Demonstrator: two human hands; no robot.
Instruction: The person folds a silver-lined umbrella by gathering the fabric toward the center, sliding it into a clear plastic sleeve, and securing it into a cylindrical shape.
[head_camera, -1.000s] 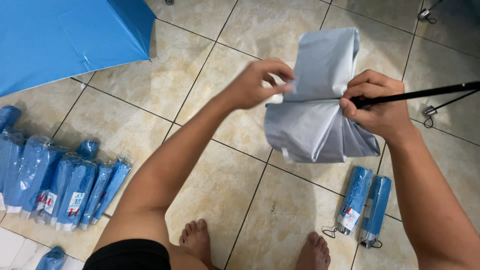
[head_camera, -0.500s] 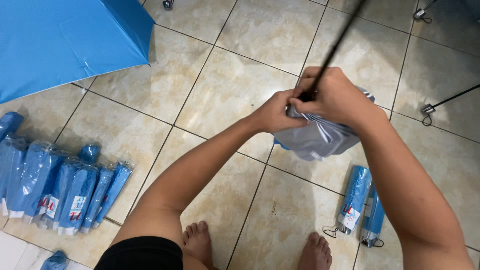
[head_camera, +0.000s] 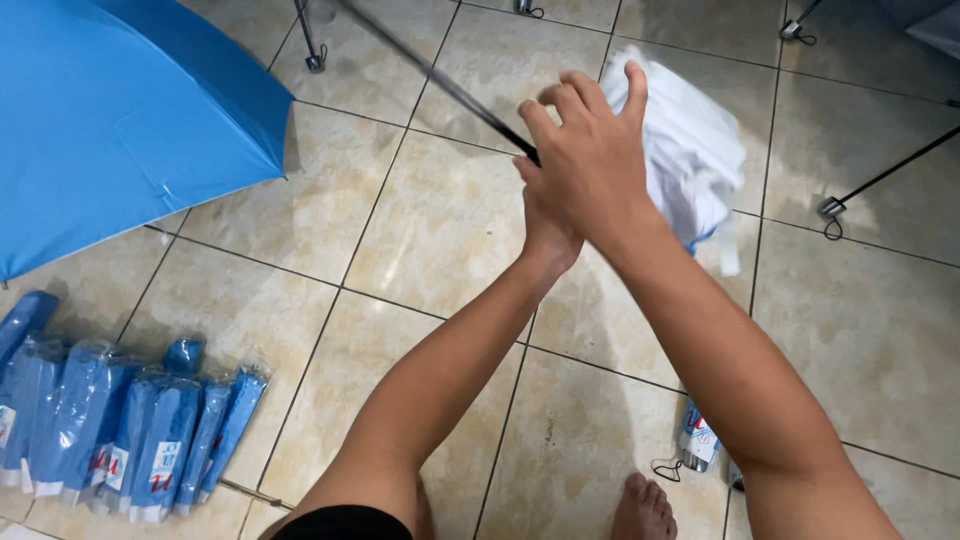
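Observation:
I hold a folded umbrella with a pale silver-white canopy (head_camera: 690, 150) and a thin black shaft (head_camera: 440, 85) that slants up to the left. My right hand (head_camera: 590, 160) lies on top, closed round the gathered canopy where the shaft comes out, with the fingers raised against the fabric. My left hand (head_camera: 548, 238) grips from below and is mostly hidden under the right hand. The canopy bunches out to the right of both hands, above the tiled floor (head_camera: 450, 220).
An open blue umbrella (head_camera: 120, 120) fills the top left. Several wrapped blue folded umbrellas (head_camera: 130, 430) lie in a row at the bottom left, more (head_camera: 700, 440) by my bare foot (head_camera: 645, 505). Another black shaft with a strap end (head_camera: 830, 208) lies at right.
The shaft has swung from pointing right to pointing up-left. Both hands have closed together on the canopy, the right now over the left, and the fabric is bunched to their right.

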